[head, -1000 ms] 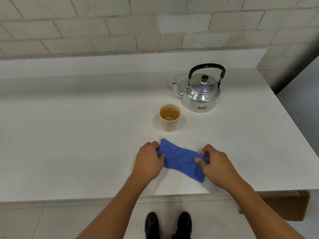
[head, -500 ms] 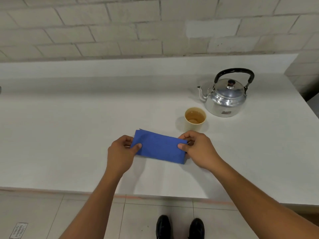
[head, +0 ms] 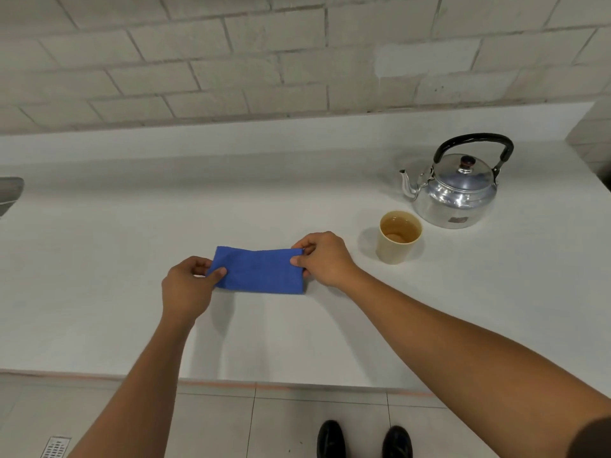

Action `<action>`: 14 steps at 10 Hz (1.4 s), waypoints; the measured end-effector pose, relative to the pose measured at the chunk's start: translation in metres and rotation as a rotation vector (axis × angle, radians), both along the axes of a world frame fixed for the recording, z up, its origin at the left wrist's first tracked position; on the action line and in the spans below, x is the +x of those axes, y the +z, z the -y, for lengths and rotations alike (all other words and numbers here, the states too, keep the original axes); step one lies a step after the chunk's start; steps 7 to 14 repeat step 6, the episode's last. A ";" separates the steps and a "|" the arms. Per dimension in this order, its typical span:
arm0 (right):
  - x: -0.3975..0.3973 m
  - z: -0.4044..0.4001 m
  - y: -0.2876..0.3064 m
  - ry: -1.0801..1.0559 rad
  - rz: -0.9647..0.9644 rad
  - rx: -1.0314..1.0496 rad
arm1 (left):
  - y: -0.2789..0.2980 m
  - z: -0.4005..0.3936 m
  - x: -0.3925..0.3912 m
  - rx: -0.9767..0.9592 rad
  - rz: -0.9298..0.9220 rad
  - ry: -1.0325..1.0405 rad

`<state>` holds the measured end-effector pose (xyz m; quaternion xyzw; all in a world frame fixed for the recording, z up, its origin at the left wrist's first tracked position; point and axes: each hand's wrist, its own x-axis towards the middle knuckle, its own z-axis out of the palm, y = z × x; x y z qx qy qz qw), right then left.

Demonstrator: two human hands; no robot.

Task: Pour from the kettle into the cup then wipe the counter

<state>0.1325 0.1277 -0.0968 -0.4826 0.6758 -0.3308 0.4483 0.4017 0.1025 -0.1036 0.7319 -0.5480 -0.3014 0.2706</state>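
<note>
A folded blue cloth [head: 259,271] lies flat on the white counter [head: 132,259]. My left hand [head: 188,285] pinches its left end and my right hand [head: 322,257] pinches its right end. To the right of my right hand stands a beige cup [head: 398,238] with brownish liquid inside. Behind the cup sits a shiny metal kettle [head: 458,190] with a black handle, its spout pointing left.
A brick wall [head: 264,54] rises behind the counter's low back ledge. A grey metal edge [head: 10,193] shows at the far left. The counter's front edge runs along the bottom, with tiled floor, a floor drain [head: 56,447] and my black shoes [head: 363,441] below.
Both hands have carried the cloth to the left, away from the cup, and spread it flatter. The view has turned left, so kettle and cup sit farther right.
</note>
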 end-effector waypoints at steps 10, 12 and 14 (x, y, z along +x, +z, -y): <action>0.005 -0.006 -0.013 -0.099 -0.314 -0.092 | -0.019 0.000 -0.005 -0.131 0.123 -0.122; 0.005 -0.006 -0.013 -0.099 -0.314 -0.092 | -0.019 0.000 -0.005 -0.131 0.123 -0.122; 0.005 -0.006 -0.013 -0.099 -0.314 -0.092 | -0.019 0.000 -0.005 -0.131 0.123 -0.122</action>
